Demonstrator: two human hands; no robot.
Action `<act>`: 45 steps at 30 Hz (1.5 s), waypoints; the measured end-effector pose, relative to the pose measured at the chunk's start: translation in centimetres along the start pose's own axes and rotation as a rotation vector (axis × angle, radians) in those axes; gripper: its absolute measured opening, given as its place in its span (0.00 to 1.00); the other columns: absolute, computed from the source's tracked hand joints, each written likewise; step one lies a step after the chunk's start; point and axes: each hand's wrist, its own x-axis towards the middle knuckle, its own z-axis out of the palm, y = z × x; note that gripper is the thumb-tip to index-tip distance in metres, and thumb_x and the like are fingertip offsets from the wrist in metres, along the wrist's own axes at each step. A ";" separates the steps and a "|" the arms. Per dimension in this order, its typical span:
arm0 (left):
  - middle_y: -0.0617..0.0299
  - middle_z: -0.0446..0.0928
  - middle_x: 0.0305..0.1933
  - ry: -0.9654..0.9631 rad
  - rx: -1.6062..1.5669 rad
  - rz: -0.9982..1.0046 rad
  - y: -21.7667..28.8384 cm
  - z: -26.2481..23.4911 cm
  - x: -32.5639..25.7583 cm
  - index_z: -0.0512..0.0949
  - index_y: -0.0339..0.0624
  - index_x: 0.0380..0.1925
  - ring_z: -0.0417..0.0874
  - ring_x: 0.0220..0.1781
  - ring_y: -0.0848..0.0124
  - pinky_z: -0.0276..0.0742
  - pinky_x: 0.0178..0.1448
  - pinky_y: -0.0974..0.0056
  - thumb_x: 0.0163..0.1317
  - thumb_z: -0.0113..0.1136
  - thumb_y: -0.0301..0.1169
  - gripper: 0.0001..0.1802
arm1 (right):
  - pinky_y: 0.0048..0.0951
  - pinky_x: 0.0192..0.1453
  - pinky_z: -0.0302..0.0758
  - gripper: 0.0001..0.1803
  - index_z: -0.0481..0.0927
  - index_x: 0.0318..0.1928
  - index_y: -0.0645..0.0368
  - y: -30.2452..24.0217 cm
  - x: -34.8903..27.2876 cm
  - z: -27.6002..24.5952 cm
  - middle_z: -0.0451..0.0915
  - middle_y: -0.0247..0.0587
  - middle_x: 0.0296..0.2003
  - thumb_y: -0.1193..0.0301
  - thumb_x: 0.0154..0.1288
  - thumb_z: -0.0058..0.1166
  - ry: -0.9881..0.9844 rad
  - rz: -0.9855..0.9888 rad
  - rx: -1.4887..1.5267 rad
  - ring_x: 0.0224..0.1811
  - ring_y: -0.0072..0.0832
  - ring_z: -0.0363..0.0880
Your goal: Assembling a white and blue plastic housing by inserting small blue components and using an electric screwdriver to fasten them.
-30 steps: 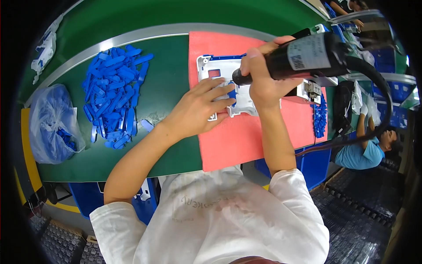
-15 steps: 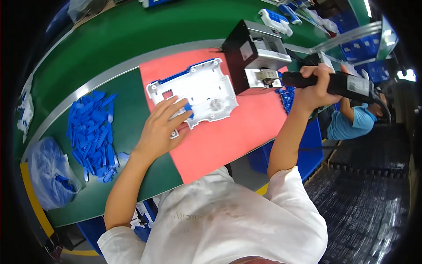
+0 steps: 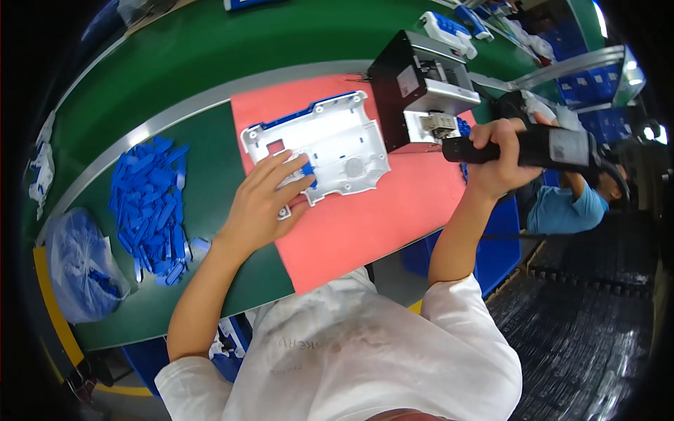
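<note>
Across the dark green bench [image 3: 210, 168], your right hand [image 3: 500, 158] is standing off the white plastic shell [image 3: 337, 144]

That shell, broad and shallow with a blue strip along its far edge, is lying hollow side up on the flat pink mat [image 3: 351, 245]. Your left hand [image 3: 263, 196] is holding its left end, the fingers spreading partly open over it and the thumb bending at the near edge. A small blue plastic insert [image 3: 307, 169] is showing just beyond your fingertips.

Your right hand is closing firmly around a black cylindrical corded driver [image 3: 551, 147]. A second ago its nose was hanging over the shell; now it is pointing at the black-and-silver box-shaped machine [image 3: 393, 98], just beside that machine's small metal block [image 3: 441, 123]. You cannot tell here whether the tip is touching. So, by the look of it, nothing is being driven into the shell at this instant, while your left hand is keeping it steady.

Farther left, a heap of slim blue plastic pieces [image 3: 151, 203] is lying near a clear plastic bag [image 3: 81, 259].
</note>
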 end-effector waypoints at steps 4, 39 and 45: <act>0.58 0.74 0.62 -0.001 0.023 0.012 0.1 -0.1 0.1 0.83 0.45 0.45 0.70 0.67 0.54 0.69 0.67 0.52 0.45 0.68 0.27 0.22 | 0.27 0.23 0.74 0.30 0.55 0.60 0.69 -1.0 -3.0 5.8 0.73 0.40 0.20 0.84 0.59 0.51 -0.076 0.036 0.245 0.15 0.24 0.71; 0.63 0.74 0.60 0.042 -0.015 -0.064 0.0 0.8 -0.5 0.83 0.45 0.42 0.71 0.65 0.59 0.69 0.67 0.52 0.47 0.69 0.31 0.18 | 0.31 0.25 0.75 0.26 0.58 0.56 0.58 3.3 -8.9 9.8 0.72 0.40 0.20 0.85 0.58 0.49 -0.445 0.113 0.075 0.16 0.25 0.70; 0.63 0.75 0.60 0.051 0.011 -0.040 0.1 0.8 -0.3 0.83 0.46 0.42 0.72 0.64 0.58 0.70 0.66 0.53 0.47 0.69 0.31 0.19 | 0.30 0.25 0.75 0.27 0.58 0.55 0.59 3.6 -8.9 9.4 0.72 0.40 0.20 0.86 0.57 0.50 -0.450 0.070 0.060 0.16 0.25 0.70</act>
